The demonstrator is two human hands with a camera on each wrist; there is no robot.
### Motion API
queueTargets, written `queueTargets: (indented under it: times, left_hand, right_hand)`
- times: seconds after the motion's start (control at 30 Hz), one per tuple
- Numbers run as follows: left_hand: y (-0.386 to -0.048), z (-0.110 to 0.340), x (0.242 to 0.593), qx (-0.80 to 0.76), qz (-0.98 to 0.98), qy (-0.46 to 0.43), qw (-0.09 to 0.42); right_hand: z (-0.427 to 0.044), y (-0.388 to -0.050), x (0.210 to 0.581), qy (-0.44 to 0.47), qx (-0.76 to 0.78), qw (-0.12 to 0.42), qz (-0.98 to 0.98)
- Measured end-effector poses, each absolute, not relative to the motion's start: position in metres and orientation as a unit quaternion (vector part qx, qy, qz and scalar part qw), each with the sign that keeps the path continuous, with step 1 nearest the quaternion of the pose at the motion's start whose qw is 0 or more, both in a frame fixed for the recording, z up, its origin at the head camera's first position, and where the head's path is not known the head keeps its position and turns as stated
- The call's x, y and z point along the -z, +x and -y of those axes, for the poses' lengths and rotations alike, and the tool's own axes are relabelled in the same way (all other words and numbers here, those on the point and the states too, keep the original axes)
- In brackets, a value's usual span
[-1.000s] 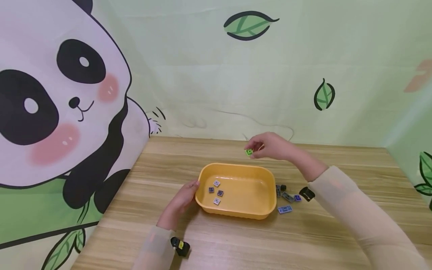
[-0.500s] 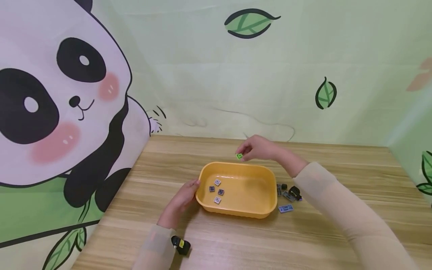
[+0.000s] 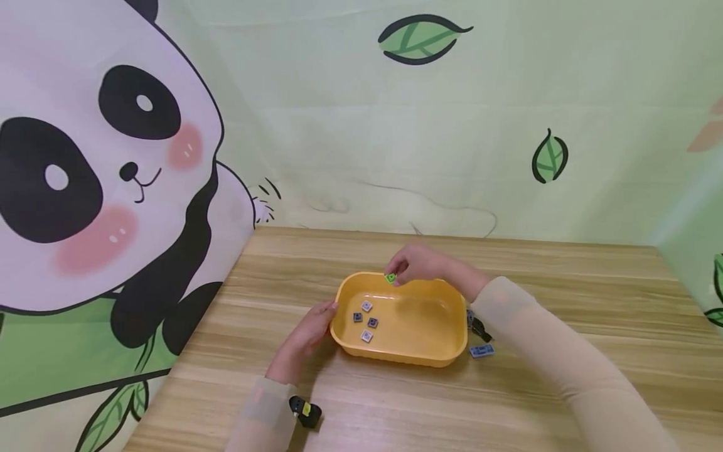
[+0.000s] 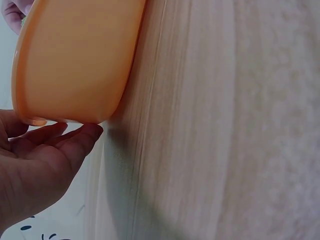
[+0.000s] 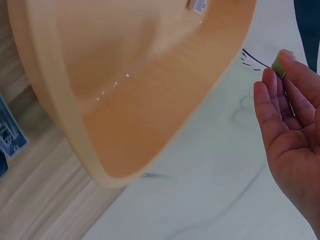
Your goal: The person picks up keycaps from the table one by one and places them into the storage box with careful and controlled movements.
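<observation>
wood table (image 3: 395,408), panda wall (image 3: 339,144) behind, tub (image 3: 423,323) on table — left hand (image 3: 310,326) gripping its left end, right hand (image 3: 419,262) pinching green tile (image 3: 390,278) over far rim, four small tiles (image 3: 366,306) inside, blue piece (image 3: 482,351) outside

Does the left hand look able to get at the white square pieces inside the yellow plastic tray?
Likely yes: the tray is open-topped and the white pieces lie near the left hand, which must first release the tray.

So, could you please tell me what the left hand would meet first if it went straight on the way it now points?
The left hand would most likely push straight into the yellow tub, whose end it seems to be touching.
</observation>
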State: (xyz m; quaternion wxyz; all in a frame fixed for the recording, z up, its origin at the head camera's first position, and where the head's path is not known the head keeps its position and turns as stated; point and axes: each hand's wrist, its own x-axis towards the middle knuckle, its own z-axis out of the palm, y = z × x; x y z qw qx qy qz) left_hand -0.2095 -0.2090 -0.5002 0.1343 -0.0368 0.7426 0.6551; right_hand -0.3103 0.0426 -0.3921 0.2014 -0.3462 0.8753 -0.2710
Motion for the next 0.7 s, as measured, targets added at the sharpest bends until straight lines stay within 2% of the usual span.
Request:
queueTargets:
  times: [0.43,0.7]
  left_hand:
    - [-0.211,0.206,0.500,-0.654,-0.744,-0.059,0.124]
    - [-0.210,0.207,0.499,-0.652,-0.745,-0.062,0.122]
  right_hand:
    - [-0.024,-0.312,0.412,-0.390,0.230,0.219,-0.864]
    - [-0.013,-0.310,0.420,-0.398,0.177,0.250,-0.865]
